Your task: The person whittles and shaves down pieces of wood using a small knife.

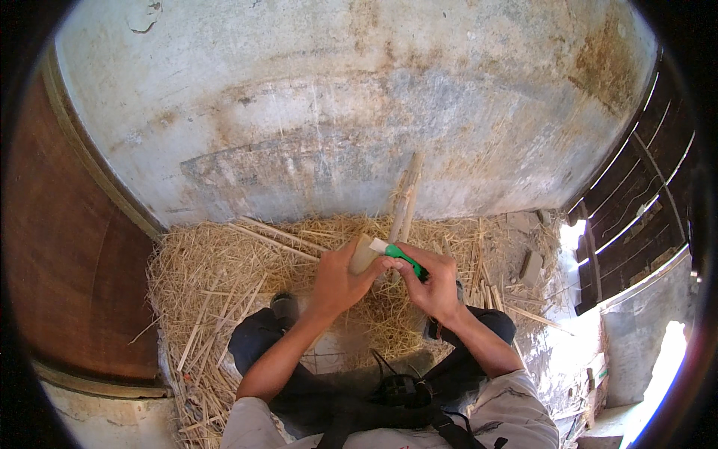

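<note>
My left hand (340, 277) is closed around a pale tan, smooth-sided piece (364, 256), perhaps wood or bamboo; my fingers hide part of it. In my right hand (434, 280) is a tool with a green-and-black handle (402, 259) and a short, flat, whitish end (379, 245). That end points up and left, at the upper part of the tan piece. Whether the two touch, I cannot tell. Both hands meet in front of me, above the straw, with the thumbs close together.
Straw (217, 262) covers the floor, with loose thin sticks (280, 243) on it. Poles (406, 198) lean against the stained wall (314, 112). A brown panel (82, 247) stands at left, dark slats (636, 187) at right. A block (532, 266) lies near the right side.
</note>
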Tool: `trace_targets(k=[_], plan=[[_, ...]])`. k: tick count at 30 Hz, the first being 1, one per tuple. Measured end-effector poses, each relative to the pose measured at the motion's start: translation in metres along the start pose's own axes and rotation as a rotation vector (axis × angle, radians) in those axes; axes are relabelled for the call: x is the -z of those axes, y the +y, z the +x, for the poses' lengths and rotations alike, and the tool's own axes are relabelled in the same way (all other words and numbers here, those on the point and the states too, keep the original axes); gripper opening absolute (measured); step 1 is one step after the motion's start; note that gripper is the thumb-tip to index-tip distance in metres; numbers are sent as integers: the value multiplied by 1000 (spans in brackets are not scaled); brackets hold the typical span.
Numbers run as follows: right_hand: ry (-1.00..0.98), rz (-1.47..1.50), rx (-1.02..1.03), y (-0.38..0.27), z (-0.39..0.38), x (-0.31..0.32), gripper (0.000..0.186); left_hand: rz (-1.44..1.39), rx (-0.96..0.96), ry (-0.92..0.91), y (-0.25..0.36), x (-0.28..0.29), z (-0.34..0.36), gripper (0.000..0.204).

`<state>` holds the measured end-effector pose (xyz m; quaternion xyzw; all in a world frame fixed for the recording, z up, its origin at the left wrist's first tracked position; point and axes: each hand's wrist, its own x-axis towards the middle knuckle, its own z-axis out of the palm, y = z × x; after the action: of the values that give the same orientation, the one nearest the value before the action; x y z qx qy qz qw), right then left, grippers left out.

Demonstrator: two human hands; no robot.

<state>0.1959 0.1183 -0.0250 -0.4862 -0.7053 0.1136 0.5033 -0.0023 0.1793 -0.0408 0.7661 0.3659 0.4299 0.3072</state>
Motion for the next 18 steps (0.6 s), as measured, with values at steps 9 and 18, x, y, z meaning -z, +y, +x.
trace_targets(k=[9, 18], plan=[[-234, -13, -28, 2, 12, 16, 25, -80, 140, -135, -5, -1, -6, 97], [-199, -14, -20, 3, 9, 18, 24, -63, 135, -134, -1, -5, -6, 98]])
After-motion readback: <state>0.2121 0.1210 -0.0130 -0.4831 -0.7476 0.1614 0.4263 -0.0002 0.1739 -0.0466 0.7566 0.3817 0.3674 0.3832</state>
